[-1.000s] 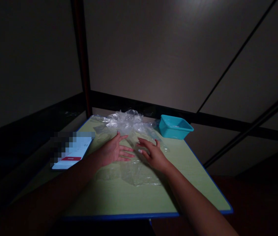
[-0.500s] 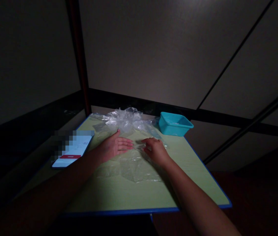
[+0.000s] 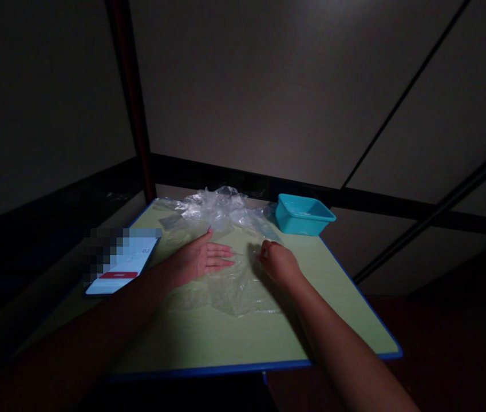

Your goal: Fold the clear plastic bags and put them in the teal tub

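Observation:
A thin clear plastic bag (image 3: pixel 243 294) lies spread on the table in front of me. My left hand (image 3: pixel 197 260) rests over its far left part, open, with the fingers stretched out and the thumb apart. Just right of the bag's far part is my right hand (image 3: pixel 280 263), its fingers curled together. Whatever those fingers may hold is hidden. Beyond both hands lies a crumpled heap of clear plastic bags (image 3: pixel 219 209).
The light green table (image 3: pixel 332 315) has a blue edge. A turquoise plastic basin (image 3: pixel 305 220) stands at its far right corner. At the left lies a phone (image 3: pixel 129 263) with a lit screen, partly blurred out. Dark panelled walls (image 3: pixel 243 103) rise behind and at the left.
My right hand has moved slightly right, away from the left hand, and its fingers have curled in more tightly. The left hand stays nearly in place. The view has shifted slightly.

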Tool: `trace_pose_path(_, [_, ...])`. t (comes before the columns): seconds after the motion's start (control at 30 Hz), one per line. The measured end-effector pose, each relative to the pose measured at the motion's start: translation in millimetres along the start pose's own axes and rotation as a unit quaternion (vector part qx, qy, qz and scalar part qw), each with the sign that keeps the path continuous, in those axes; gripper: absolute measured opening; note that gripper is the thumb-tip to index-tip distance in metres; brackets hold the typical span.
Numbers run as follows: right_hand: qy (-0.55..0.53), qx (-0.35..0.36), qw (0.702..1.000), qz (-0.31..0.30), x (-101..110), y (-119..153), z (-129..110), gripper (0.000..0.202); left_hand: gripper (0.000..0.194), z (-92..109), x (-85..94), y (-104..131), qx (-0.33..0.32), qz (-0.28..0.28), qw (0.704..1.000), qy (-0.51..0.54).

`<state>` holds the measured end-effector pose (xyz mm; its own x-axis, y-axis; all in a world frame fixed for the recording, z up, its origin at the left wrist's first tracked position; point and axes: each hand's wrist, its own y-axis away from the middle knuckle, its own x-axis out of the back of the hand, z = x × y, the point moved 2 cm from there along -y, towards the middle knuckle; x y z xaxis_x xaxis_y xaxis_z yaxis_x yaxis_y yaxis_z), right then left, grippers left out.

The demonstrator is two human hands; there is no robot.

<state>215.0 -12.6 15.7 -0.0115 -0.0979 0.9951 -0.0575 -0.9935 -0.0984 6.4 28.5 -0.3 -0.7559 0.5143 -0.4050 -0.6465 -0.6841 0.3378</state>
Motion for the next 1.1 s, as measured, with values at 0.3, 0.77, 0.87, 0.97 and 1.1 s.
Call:
trace_pose_path(0.3, [0.051,-0.023,0.998,-0.008,4.5,0.6,6.6,0.026,0.065,0.9,1.9,-1.4,0.002,0.008,1.0,-0.009])
trace_pose_path(0.77, [-0.04,0.094,0.995,-0.008,1.4,1.7,-6.5,0.025,0.061,-4.4,-4.1,4.7,0.018,-0.043,0.998,-0.049])
trace_pose_path(0.87, [-0.042,0.088,0.995,-0.007,2.7,1.1,-5.6,0.019,0.059,-0.5,-4.1,6.5,0.018,-0.002,0.998,-0.052])
trace_pose_path(0.97, [-0.043,0.083,0.996,0.004,5.2,1.7,-6.1,0.022,0.063,2.5,-4.6,7.5,0.019,0.03,0.998,-0.059])
trace_pose_path(1.1, [-0.009,0.057,0.998,0.012,7.3,1.8,-6.4,0.023,0.064,4.3,-7.8,9.2,0.029,0.04,0.997,-0.057])
